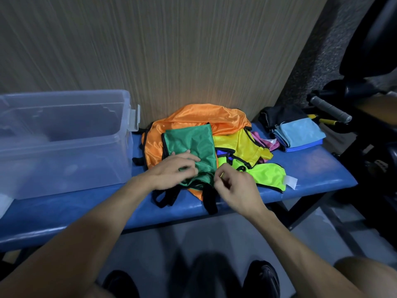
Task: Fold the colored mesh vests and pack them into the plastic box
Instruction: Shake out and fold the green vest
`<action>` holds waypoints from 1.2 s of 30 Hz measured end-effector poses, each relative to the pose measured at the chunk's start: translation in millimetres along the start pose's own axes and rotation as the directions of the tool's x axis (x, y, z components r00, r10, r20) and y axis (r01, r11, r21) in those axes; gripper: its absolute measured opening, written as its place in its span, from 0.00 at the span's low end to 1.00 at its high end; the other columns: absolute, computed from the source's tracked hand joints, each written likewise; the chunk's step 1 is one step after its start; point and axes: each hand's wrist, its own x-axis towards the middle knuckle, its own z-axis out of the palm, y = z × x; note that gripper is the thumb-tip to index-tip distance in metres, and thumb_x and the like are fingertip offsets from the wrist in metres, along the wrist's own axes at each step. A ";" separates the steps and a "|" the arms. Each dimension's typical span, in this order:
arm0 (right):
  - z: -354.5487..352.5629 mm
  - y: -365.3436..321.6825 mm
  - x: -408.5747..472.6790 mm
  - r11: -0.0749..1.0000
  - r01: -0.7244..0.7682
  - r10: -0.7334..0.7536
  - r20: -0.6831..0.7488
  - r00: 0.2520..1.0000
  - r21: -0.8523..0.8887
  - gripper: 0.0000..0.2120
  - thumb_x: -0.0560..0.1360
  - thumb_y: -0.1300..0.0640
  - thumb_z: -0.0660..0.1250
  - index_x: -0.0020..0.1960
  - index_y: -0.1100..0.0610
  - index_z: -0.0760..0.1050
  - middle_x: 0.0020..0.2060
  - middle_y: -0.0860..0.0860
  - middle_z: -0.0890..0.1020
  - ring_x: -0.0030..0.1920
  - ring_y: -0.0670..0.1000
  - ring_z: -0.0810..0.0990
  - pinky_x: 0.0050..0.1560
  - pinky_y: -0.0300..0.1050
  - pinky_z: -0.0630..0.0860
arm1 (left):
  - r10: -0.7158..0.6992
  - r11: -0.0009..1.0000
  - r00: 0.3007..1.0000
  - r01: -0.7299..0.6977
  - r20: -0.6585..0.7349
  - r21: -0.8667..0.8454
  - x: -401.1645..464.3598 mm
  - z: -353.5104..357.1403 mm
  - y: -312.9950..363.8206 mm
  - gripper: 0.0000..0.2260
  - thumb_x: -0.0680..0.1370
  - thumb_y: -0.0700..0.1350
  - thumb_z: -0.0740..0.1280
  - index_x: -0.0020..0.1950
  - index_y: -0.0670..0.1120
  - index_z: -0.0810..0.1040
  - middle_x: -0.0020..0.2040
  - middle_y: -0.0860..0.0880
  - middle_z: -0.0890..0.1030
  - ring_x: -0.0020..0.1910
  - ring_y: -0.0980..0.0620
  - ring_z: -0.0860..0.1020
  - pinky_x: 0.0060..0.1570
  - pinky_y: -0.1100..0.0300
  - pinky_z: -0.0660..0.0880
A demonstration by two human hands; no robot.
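Observation:
A green mesh vest (193, 143) with black trim lies on top of a heap of vests on the blue bench (311, 168). My left hand (174, 171) grips the green vest's near part, fingers curled into the cloth. My right hand (234, 186) pinches the vest's near right edge beside a black strap. Under it lie an orange vest (206, 117), a yellow vest (238, 145) and a neon green vest (268, 175) with a white tag. The clear plastic box (64, 168) stands on the bench at the left, with nothing visible in it.
Folded light blue cloths (300, 134) and a black cloth (277, 117) lie at the bench's right end. Beyond that stands dark gym equipment with a grey handle (328, 108). A wood-grain wall rises right behind the bench. My shoes show on the grey floor below.

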 end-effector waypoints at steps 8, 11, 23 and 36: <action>-2.0 12.0 19.5 0.985 -0.168 0.160 0.173 0.972 0.033 0.11 0.74 0.56 0.75 0.55 0.52 0.80 0.46 0.44 0.81 0.41 0.45 0.80 0.42 0.39 0.77 | 0.004 1.000 0.999 -0.005 -0.044 -0.015 -1.7 -13.4 4.0 0.14 0.74 0.62 0.74 0.53 0.60 0.75 0.61 0.62 0.78 0.63 0.61 0.75 0.62 0.56 0.74; -0.7 12.3 19.7 0.980 -0.191 0.178 0.188 0.966 0.052 0.10 0.73 0.55 0.76 0.54 0.51 0.81 0.46 0.42 0.83 0.42 0.44 0.82 0.42 0.36 0.76 | 0.035 0.999 0.999 -0.035 0.028 0.022 -1.3 -17.9 -1.3 0.15 0.73 0.54 0.77 0.55 0.60 0.74 0.66 0.60 0.75 0.71 0.60 0.69 0.68 0.61 0.65; -6.6 16.1 30.5 0.722 -0.450 0.278 0.375 0.884 0.525 0.09 0.81 0.59 0.68 0.47 0.66 0.77 0.34 0.45 0.78 0.36 0.40 0.74 0.42 0.31 0.70 | -0.022 0.987 0.991 0.001 -0.134 -0.159 -2.5 -33.1 -20.0 0.15 0.76 0.64 0.66 0.48 0.54 0.82 0.58 0.58 0.83 0.62 0.61 0.78 0.68 0.50 0.73; 13.0 -12.5 29.9 0.989 -0.119 0.116 -0.038 0.992 -0.093 0.21 0.72 0.32 0.64 0.45 0.49 0.69 0.42 0.45 0.73 0.43 0.50 0.74 0.43 0.50 0.71 | -0.193 0.979 0.955 0.172 -0.224 -0.113 2.8 -24.1 -8.9 0.44 0.75 0.78 0.48 0.54 0.38 0.79 0.46 0.40 0.78 0.45 0.47 0.76 0.52 0.44 0.75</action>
